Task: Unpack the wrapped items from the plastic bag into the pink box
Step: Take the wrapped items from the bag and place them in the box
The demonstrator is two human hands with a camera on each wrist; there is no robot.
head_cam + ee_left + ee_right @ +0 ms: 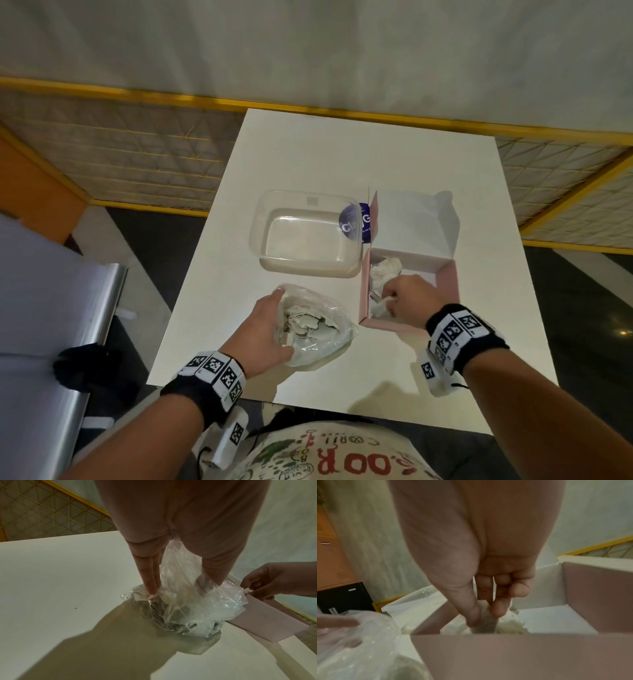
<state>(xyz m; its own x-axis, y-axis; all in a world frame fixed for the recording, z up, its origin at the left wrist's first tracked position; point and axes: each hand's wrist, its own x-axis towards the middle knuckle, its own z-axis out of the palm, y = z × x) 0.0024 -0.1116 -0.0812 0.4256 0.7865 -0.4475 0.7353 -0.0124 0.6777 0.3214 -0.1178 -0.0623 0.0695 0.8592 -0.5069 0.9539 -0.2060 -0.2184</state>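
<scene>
Your left hand (265, 329) gripped the clear plastic bag (318, 329) on the white table (308, 154), fingers (149, 580) pressing the film on one side and the thumb on the other, with the remaining wrapped items (305, 323) bunched just below your fingertips inside the bag. Your right hand (409, 296) reached down into the pink box (448, 284), thumb and forefinger pinched on a white wrapped item (485, 624), the other fingers curled above it. Another wrapped bundle (385, 270) lay in the box just beyond those fingertips. A clear plastic container (305, 233) stood past your left fingers, beside the box.
</scene>
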